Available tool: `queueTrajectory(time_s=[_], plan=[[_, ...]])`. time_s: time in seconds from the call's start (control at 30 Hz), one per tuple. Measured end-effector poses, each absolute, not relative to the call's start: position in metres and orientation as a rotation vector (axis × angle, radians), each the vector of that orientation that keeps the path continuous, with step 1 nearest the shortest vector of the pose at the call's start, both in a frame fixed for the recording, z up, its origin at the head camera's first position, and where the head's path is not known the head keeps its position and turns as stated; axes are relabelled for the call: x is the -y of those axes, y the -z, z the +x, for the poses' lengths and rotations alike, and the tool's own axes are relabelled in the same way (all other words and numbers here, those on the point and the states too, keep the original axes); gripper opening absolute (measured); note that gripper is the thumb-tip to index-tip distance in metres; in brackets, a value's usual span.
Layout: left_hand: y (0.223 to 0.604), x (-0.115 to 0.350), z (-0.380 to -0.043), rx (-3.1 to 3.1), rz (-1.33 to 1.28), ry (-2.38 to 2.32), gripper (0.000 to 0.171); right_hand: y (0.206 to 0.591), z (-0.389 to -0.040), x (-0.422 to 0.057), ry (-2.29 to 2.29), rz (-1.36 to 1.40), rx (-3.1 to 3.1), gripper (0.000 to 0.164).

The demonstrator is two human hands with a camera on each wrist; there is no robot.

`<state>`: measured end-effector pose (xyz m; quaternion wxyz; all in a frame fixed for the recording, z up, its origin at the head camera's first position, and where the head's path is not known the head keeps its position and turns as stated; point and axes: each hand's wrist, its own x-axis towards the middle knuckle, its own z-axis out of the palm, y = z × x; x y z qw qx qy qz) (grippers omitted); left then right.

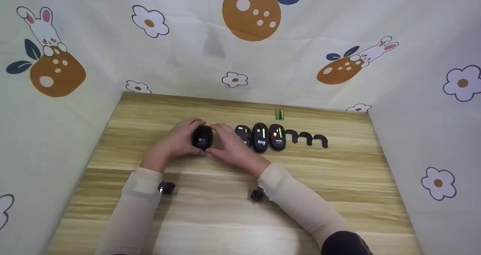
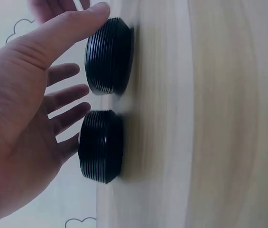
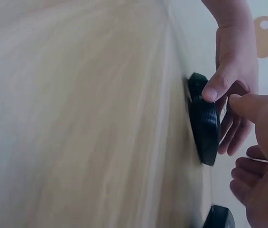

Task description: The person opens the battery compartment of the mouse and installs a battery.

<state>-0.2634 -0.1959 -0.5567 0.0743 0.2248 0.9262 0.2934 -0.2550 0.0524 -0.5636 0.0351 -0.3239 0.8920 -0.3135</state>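
A black computer mouse (image 1: 202, 138) lies top side up on the wooden table between my two hands. My left hand (image 1: 181, 137) straddles its left side, with the thumb (image 2: 69, 31) along its near end and the other fingers spread apart. A second black mouse (image 2: 101, 147) sits beside it, under the left palm and hidden in the head view. My right hand (image 1: 235, 147) is at the first mouse's right side, thumb near the left thumb, its lower fingers (image 3: 247, 178) loosely bent and apart from the mouse (image 3: 205, 128).
Three upturned mice, the left one (image 1: 242, 133) partly behind my right hand, then a middle one (image 1: 260, 137) and a right one (image 1: 277, 136), stand in a row. Three curved black covers (image 1: 305, 138) lie farther right. Two green batteries (image 1: 280, 114) lie behind. Patterned cloth (image 1: 188, 59) surrounds the table.
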Motion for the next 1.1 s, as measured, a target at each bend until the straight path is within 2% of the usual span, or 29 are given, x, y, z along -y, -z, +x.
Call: queueTrajectory(time_s=[0.2,0.67,1.1], plan=[[0.561,0.201,-0.264,-2.817,0.681,-0.789,0.111,0.569,-0.256,-0.039,0.955,-0.903,-2.727,0.082],[0.564,0.202,-0.266,-2.816,0.732,-0.771,0.096,0.573,-0.261,-0.022,0.884,-0.850,-2.714,0.091],[0.559,0.198,-0.262,-2.790,0.813,-0.818,0.091,0.572,-0.266,-0.025,0.987,-0.887,-2.680,0.081]])
